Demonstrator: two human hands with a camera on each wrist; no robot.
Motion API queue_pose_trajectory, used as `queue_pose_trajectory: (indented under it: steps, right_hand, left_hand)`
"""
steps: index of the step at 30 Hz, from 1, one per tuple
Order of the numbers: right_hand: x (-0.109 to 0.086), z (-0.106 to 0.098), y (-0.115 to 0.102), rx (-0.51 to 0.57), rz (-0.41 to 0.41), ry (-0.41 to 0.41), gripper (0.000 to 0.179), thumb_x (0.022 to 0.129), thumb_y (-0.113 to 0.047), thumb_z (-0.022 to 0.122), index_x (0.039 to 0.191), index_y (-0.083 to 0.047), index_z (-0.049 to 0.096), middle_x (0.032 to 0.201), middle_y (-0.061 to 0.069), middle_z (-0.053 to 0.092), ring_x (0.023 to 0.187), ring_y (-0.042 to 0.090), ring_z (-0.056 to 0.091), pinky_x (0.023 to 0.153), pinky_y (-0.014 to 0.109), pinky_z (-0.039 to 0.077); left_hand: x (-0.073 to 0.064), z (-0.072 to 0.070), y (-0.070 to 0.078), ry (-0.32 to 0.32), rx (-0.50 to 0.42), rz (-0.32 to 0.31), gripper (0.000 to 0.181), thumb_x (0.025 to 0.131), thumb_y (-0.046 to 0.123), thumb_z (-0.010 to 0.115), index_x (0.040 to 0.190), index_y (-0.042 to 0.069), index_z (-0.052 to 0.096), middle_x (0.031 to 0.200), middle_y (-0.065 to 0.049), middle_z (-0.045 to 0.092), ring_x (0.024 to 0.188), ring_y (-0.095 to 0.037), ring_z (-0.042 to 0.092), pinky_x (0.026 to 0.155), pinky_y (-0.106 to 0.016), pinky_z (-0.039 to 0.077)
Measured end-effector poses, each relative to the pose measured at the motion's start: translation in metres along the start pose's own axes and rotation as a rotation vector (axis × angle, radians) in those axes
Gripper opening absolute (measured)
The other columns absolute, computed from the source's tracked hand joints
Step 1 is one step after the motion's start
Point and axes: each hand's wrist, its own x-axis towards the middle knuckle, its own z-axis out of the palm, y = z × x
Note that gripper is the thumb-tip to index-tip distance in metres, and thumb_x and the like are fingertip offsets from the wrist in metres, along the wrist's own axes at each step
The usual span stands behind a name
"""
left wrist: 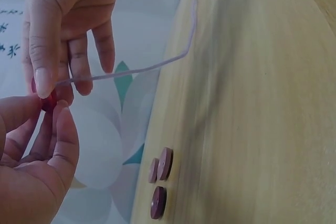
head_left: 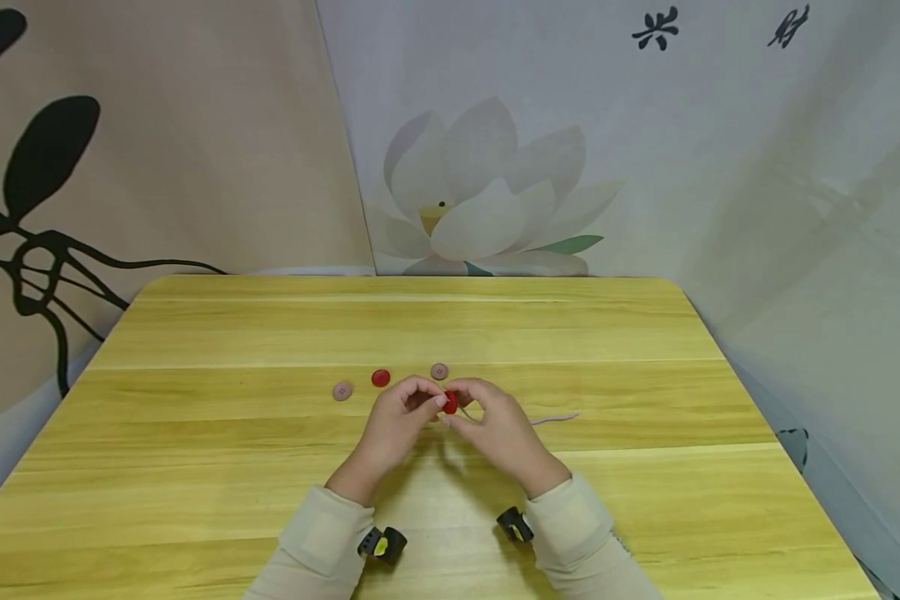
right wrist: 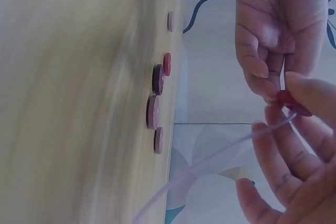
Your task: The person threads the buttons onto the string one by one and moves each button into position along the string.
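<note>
Both hands meet above the table around a red button [head_left: 451, 403]. My left hand [head_left: 396, 423] pinches it from the left with thumb and index finger. From the other side, my right hand [head_left: 501, 429] also grips the button, its thumb across the face in the left wrist view. A thin lilac cord [left wrist: 131, 71] runs out from the button beside the right fingers. In the right wrist view the cord [right wrist: 210, 161] meets the button's face near its middle; fingers partly hide the holes. The cord's tail [head_left: 555, 418] shows to the right of the right hand.
Beyond the hands on the wooden table [head_left: 645, 517] lie a pink button [head_left: 342, 391], a second red button [head_left: 380, 378] and a dusky pink button [head_left: 439, 372]. The right wrist view shows a dark button [right wrist: 158, 80] among them. A printed cloth backdrop [head_left: 255, 150] stands behind the table.
</note>
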Motion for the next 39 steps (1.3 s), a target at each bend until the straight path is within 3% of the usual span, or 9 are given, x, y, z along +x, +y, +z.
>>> queue_pose_trajectory:
  steps: [18,31,39]
  right_hand:
    - [0.002,-0.004,0.009,-0.194,-0.008,-0.009,0.027,0.084,-0.022,0.076,0.109,-0.013,0.069,0.105,-0.001,0.067,0.100,0.019,0.061,0.088,0.042,0.050]
    - [0.002,-0.012,0.019,-0.177,0.010,-0.033,0.026,0.082,-0.017,0.078,0.106,-0.014,0.069,0.107,-0.002,0.066,0.102,0.019,0.059,0.090,0.041,0.049]
    - [0.003,-0.018,0.028,-0.200,0.011,-0.055,0.026,0.083,-0.015,0.077,0.107,-0.012,0.069,0.108,0.000,0.066,0.101,0.019,0.060,0.090,0.041,0.049]
  left_hand:
    - [0.000,0.001,0.000,0.010,0.038,-0.007,0.005,0.092,0.002,0.063,0.093,-0.003,0.064,0.089,-0.010,0.062,0.081,-0.019,0.057,0.074,-0.033,0.053]
    - [-0.001,-0.002,0.001,0.009,0.036,-0.030,0.007,0.093,0.006,0.063,0.094,-0.001,0.064,0.087,-0.010,0.063,0.077,-0.017,0.057,0.074,-0.035,0.053]
    - [-0.001,-0.002,0.001,0.013,0.018,-0.027,0.007,0.093,0.005,0.062,0.094,-0.002,0.063,0.092,-0.019,0.064,0.081,-0.023,0.060,0.079,-0.039,0.054]
